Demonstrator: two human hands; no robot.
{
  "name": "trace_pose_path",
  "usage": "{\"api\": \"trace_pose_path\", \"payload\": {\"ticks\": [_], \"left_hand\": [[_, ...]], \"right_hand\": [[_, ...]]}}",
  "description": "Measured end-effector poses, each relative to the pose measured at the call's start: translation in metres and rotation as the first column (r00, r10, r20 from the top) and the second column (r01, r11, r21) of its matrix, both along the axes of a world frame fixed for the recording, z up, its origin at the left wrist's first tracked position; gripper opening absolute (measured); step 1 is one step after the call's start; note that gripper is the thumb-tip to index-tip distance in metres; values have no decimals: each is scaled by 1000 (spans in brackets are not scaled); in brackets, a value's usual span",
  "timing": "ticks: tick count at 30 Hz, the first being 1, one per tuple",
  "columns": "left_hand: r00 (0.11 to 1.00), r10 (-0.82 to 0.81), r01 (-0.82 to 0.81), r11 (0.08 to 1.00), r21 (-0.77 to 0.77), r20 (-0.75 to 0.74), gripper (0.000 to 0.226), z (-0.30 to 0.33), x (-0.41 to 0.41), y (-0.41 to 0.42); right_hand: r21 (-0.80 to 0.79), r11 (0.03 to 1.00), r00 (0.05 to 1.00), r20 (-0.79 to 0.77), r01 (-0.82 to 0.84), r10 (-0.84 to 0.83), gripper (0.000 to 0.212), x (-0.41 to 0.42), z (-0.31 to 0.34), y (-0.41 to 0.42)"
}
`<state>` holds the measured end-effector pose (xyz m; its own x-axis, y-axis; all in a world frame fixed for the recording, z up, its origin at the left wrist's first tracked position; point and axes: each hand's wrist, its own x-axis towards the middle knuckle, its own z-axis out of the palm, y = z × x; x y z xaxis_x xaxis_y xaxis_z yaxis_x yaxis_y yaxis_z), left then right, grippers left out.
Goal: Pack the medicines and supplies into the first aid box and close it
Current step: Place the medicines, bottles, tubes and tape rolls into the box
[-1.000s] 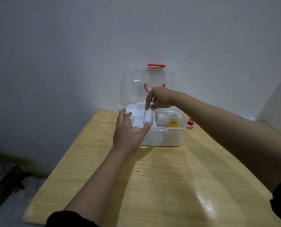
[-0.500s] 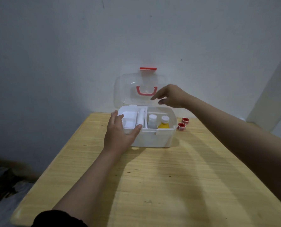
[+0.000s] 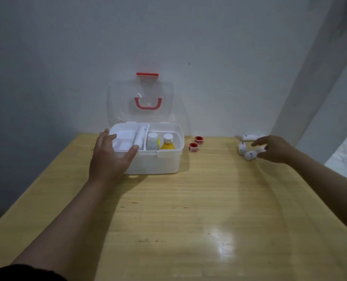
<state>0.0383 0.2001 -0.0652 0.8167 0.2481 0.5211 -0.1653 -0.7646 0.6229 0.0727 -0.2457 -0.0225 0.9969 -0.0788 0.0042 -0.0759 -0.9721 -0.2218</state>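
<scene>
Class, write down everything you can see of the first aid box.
The first aid box is white, plastic-looking, standing on the wooden table. Its clear lid, with red handle and red latch, stands open. A divider splits it: tray and white roll left, white bottle, yellow bottle right. The left hand rests on its front-left rim.

A plain room, likely a home: a bare grey wall fills the frame's upper half behind a light wooden table.

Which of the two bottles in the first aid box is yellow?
The right-hand bottle: its body is yellow, while the left-hand bottle beside it is whitish all over.
</scene>
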Motion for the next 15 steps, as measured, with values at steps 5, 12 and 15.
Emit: {"api": "trace_pose_path", "payload": {"ticks": [5, 12, 15], "left_hand": [[1000, 11, -11, 1000, -1, -2, 67, 2, -2, -2], [1000, -1, 1, 1000, -1, 9, 66, 3, -5, -4], [1000, 1, -1, 1000, -1, 15, 66, 2, -4, -3]], "right_hand": [[8, 999, 999, 39, 31, -32, 49, -2, -21, -29], [19, 1000, 991, 135, 11, -13, 23, 21, -36, -39], [-51, 999, 993, 120, 11, -5, 23, 33, -38, -48]]}}
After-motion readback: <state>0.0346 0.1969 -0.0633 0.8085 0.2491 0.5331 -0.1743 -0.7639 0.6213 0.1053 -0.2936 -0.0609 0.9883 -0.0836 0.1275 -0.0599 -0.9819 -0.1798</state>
